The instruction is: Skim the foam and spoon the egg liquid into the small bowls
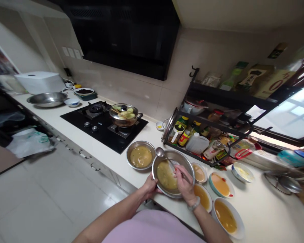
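Observation:
A large metal bowl [155, 168] of yellowish-green liquid stands near the counter's front edge, seemingly tilted towards me. My left hand [150, 186] grips its near left rim. Over the bowl, my right hand [184, 185] is closed around the handle of a metal ladle [160, 152], whose head hangs above the far left rim. Something whitish shows beside the right fingers; I cannot make out what it is. Touching or close to the left side of the bowl is a smaller metal bowl [141, 156] with similar liquid.
Several bowls of orange liquid stand at right, including a white oval bowl [226, 216] and a green-sided bowl [221, 184]. A lidded pot [124, 115] sits on the black stove [103, 135]. A black rack [212, 126] holds bottles. A black hood [126, 37] hangs overhead.

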`<state>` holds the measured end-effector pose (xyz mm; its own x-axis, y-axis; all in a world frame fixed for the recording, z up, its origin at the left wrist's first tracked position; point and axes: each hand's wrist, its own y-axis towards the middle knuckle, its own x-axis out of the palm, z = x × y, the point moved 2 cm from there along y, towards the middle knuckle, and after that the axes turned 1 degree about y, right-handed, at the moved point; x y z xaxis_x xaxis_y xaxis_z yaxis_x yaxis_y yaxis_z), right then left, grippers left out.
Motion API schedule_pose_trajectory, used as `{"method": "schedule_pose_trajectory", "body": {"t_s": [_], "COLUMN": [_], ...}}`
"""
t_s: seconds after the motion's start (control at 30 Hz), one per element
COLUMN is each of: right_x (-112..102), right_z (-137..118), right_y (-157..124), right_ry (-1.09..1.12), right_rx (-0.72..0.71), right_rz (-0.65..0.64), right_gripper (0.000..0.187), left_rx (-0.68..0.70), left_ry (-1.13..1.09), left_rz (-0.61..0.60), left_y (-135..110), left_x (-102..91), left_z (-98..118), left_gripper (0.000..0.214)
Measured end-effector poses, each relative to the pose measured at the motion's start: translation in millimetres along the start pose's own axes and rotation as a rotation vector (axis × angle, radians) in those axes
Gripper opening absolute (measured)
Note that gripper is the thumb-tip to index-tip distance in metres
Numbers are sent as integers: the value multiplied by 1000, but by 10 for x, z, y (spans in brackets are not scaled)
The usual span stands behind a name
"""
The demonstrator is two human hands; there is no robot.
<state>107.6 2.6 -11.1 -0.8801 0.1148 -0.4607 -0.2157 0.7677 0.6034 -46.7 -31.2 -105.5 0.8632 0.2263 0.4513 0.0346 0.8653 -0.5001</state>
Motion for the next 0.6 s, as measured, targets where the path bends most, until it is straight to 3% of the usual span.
{"method": "schedule_pose_trajectory", "body": {"t_s": [0.07,0.17,0.3,0.43,0.6], "right_x": [-122,-221,-177,-126,-210], "right_z": [181,331,343,370,455], "right_y": [-122,-319,-502,-539,-498], "right_ry": [9,31,82,172,248], "right_rx": [147,243,448,691,751], "right_rz": [48,49,44,185,294], "right_gripper": [23,24,34,43,39], "left_rx": [-1,4,16,2,5], "left_ry": [12,16,8,10,0], "left_rz": [-2,3,-21,-24,8], "left_y": [4,35,69,64,62], "left_x": [-11,-35,-43,-38,-37], "left_z": [0,-28,-55,-47,-53], "left_gripper": [52,52,56,56,52]}}
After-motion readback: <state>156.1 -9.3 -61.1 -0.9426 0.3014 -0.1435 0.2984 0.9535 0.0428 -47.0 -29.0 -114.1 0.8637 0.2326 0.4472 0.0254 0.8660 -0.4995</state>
